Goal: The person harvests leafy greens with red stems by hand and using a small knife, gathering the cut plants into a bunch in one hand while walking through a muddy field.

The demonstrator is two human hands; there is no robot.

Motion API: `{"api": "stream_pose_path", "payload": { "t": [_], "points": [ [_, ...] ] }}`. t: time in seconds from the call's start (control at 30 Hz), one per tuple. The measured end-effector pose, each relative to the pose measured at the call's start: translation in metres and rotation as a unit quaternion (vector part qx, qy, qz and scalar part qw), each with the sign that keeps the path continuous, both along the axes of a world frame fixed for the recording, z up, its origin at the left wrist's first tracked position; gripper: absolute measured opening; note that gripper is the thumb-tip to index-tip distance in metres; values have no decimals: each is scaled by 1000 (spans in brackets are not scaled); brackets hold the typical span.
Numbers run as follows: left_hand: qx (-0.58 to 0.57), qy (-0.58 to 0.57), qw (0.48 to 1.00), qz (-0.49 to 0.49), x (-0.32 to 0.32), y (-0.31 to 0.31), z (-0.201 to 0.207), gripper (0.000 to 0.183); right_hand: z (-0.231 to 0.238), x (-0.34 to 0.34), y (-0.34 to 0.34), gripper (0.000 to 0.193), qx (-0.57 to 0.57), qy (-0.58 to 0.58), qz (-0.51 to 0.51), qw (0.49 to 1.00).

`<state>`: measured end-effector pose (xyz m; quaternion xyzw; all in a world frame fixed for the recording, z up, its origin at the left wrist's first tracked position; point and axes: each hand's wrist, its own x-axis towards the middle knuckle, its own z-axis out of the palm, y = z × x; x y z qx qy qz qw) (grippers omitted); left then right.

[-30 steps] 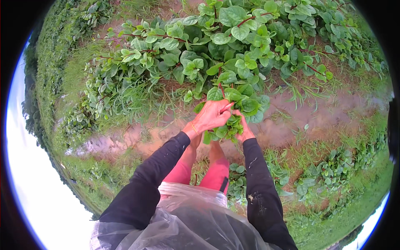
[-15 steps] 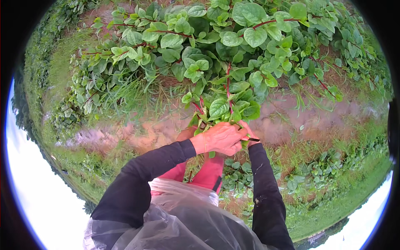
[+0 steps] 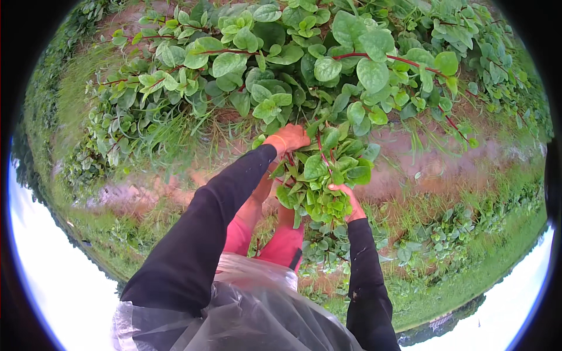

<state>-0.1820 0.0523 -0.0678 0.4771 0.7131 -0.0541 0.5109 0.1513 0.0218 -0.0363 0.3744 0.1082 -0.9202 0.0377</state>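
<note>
A bunch of Malabar spinach point(image 3: 321, 190), with green leaves and red stems, hangs in front of my legs. My right hand point(image 3: 349, 203) is closed on its lower right side, thumb on top and the other fingers hidden under the leaves. Farther forward, my left hand point(image 3: 291, 138) is closed at the near edge of the growing plants point(image 3: 351, 64), beside the bunch's upper stems. Whatever lies inside its curled fingers is hidden.
Bare wet soil point(image 3: 410, 161) runs crosswise between the plant row and the grass. Long grass tufts point(image 3: 181, 128) grow at the left, and low leafy plants point(image 3: 413, 243) at the near right. Clear plastic sheeting point(image 3: 252, 310) covers my front.
My hands have come apart. The left one reached forward to the plants, while the right drew slightly nearer with the bunch. A thin dark object by my right hand no longer shows.
</note>
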Motion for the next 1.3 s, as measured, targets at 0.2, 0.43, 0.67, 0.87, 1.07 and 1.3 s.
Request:
{"api": "stream_pose_path", "payload": {
  "t": [0.2,0.43,0.67,0.87,1.07,1.3],
  "points": [
    [87,-236,879,406,-15,-31,114,27,60,28,10,45,-165,-233,-92,954],
    [290,-156,759,562,-114,38,191,18,122,-1,3,47,-132,-205,-361,900],
    [392,-263,841,265,-21,234,242,35,178,-42,-2,43,-160,-25,-433,887],
    [235,-105,957,-136,66,293,237,51,167,-62,4,42,-153,-95,-483,857],
    [220,-265,928,-146,71,134,249,31,133,-70,37,41,-151,-157,-472,854],
    [172,-244,937,-179,48,53,239,28,142,-109,89,50,-117,-149,-185,964]
  ]
}}
